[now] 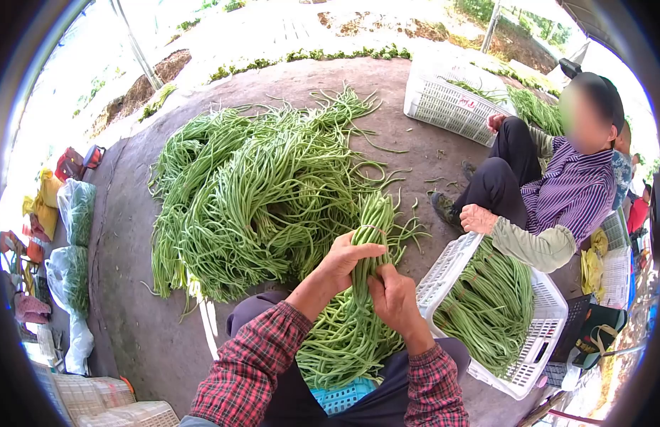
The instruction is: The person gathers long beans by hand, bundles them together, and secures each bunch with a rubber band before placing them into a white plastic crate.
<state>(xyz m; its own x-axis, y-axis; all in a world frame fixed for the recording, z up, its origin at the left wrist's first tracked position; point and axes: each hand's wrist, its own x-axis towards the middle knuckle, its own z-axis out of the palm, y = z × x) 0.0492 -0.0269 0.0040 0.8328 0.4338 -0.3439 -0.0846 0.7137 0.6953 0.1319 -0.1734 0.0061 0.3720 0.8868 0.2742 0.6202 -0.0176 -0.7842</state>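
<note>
A bundle of long green beans (376,213) stands upright between my hands, with a thin reddish band around its upper part. My left hand (342,260) is closed around the bundle below the band. Lower down on the other side, my right hand (395,300) is closed on the same bundle, its thumb pressed against the beans. Beneath my hands, more long beans (344,349) lie over a blue basket (348,396) between my legs. Ahead and to the left spreads a large loose heap of long beans (266,192) on the ground.
At my right stands a white crate (550,313) filled with long beans. Another white crate (444,107) is farther back. A seated person (572,185) in a striped shirt is beside them. Plastic bags of greens (75,277) and stacked baskets (95,398) are on the left.
</note>
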